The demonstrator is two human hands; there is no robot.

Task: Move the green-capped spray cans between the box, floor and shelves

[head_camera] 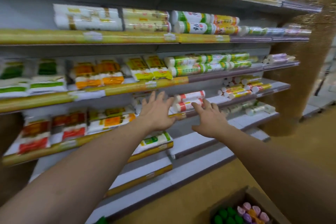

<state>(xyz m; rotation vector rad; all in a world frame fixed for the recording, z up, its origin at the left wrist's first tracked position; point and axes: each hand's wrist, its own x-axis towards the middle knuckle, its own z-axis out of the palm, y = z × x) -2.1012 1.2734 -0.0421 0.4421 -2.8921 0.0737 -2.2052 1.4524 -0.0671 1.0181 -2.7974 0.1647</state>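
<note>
The head camera looks forward and down at a shop shelving unit (127, 85) stocked with packaged goods, the picture slightly blurred. Two bare forearms stretch out from the bottom corners toward the middle of the shelves.

The left hand (157, 112) has its fingers spread and straight, palm facing away, and grasps nothing. Its fingertips lie just in front of the edge of the third shelf from the top, beside a pair of red-and-white rolls (190, 101) lying on their sides, one stacked on the other. Whether the fingertips touch the rolls cannot be told through the blur.

The right hand (211, 120) is likewise spread open, fingers relaxed, and empty. Its index finger points at the lower red-and-white roll, very near it or touching. The rolls lie between the two hands, toward the right half of their shelf.

To the right on the same shelf lie yellow-and-red rolls (241, 89). The shelf above carries green-and-white rolls (205, 63) and flat orange packets (99, 75). Left of the left forearm sit red-and-white packets (52, 131).

At the bottom right, on the brown floor, an open cardboard box (254, 196) holds small green, pink, purple and orange items (243, 213).
</note>
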